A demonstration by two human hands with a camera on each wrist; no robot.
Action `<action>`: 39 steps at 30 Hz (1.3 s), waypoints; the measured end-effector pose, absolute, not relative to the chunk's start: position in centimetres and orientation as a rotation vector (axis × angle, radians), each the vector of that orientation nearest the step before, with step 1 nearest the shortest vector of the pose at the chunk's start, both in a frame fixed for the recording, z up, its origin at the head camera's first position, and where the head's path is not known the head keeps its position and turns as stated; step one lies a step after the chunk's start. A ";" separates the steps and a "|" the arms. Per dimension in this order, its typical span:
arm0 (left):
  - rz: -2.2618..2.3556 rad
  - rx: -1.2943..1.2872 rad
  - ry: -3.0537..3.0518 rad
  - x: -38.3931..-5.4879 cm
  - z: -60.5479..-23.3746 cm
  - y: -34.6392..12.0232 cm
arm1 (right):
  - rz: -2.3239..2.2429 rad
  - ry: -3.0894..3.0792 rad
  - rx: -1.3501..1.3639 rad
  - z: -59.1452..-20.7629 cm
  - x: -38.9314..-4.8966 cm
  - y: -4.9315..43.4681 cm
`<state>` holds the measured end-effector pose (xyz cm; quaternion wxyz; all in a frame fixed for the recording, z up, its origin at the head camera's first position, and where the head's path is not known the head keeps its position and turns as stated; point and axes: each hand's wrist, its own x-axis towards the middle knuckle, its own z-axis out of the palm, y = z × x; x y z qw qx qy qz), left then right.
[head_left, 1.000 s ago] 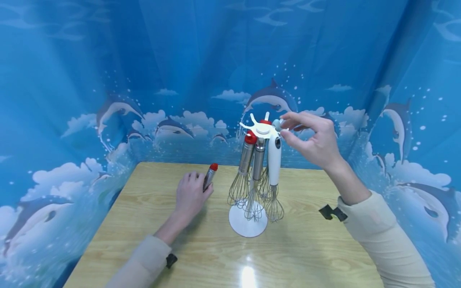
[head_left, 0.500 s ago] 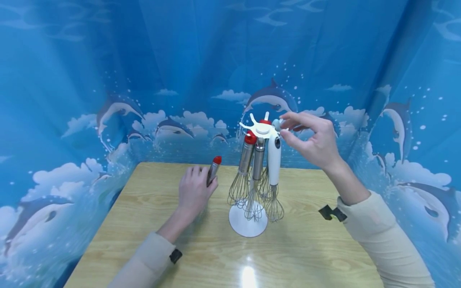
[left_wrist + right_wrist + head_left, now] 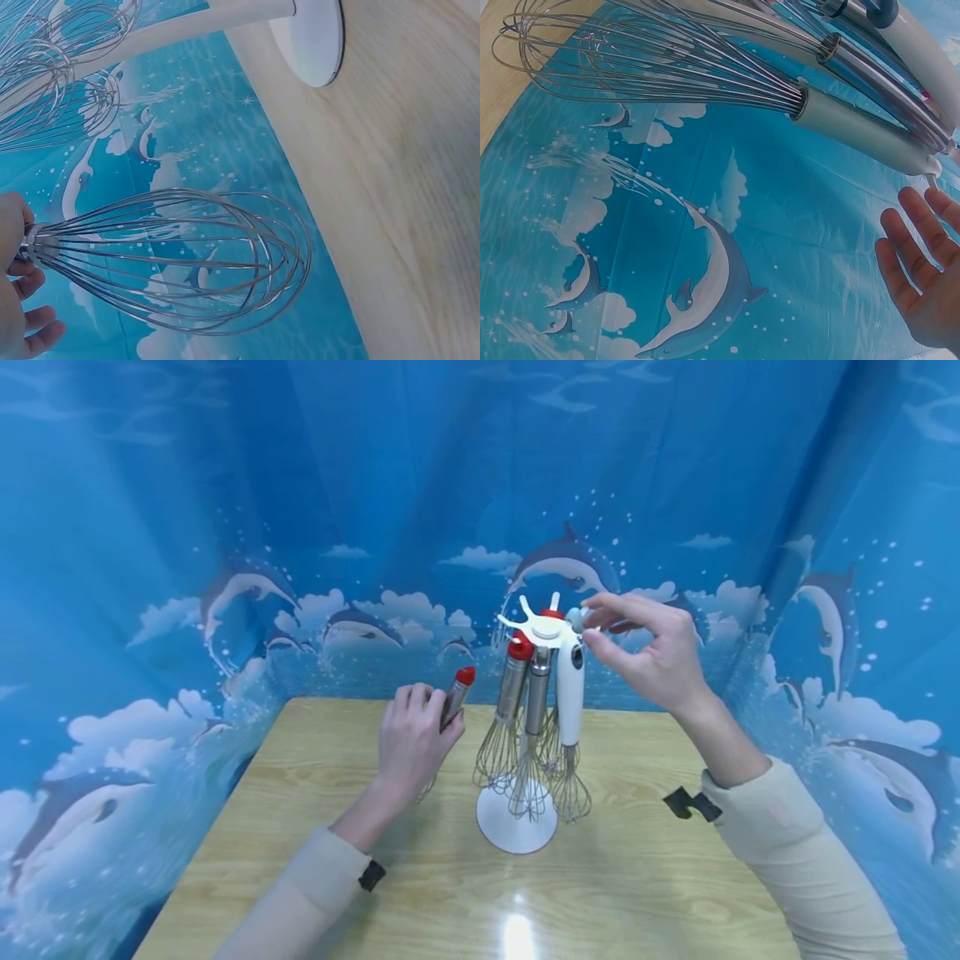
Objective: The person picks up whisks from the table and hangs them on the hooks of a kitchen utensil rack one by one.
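Note:
My left hand [image 3: 411, 739] grips a whisk by its steel handle [image 3: 454, 700], the red end sticking out above the fingers. In the left wrist view this whisk's wire balloon [image 3: 187, 259] hangs free below the hand. A white rack [image 3: 546, 628] with curved arms carries several hanging whisks. My right hand [image 3: 648, 647] is raised at the rack's right side, thumb and forefinger spread around an arm's tip beside a pale blue handle end [image 3: 576, 618]. In the right wrist view the right fingers [image 3: 922, 236] lie loosely extended right by the end of a pale-handled whisk [image 3: 862, 131].
The rack's round white base [image 3: 517, 827] stands on a wooden table [image 3: 637, 877]. A white-handled whisk [image 3: 571, 702] hangs at the front right of the rack, next to steel-handled ones. A blue dolphin-print curtain [image 3: 420, 527] surrounds the table.
My left hand has lifted the red-ended whisk and moved it right and away from me, closer to the rack. The right hand has stayed in place.

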<state>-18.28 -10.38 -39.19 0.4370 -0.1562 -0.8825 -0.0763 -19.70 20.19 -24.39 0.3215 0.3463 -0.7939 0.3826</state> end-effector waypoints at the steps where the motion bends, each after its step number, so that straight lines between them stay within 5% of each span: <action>1: -0.188 -0.390 -2.189 -18.3 -39.1 -10.4 | 1.006 -2.083 0.912 -24.4 -19.7 20.2; 39: -0.112 -0.472 -2.079 -18.6 -33.2 -10.0 | 1.000 -2.096 0.888 -24.3 -19.6 20.1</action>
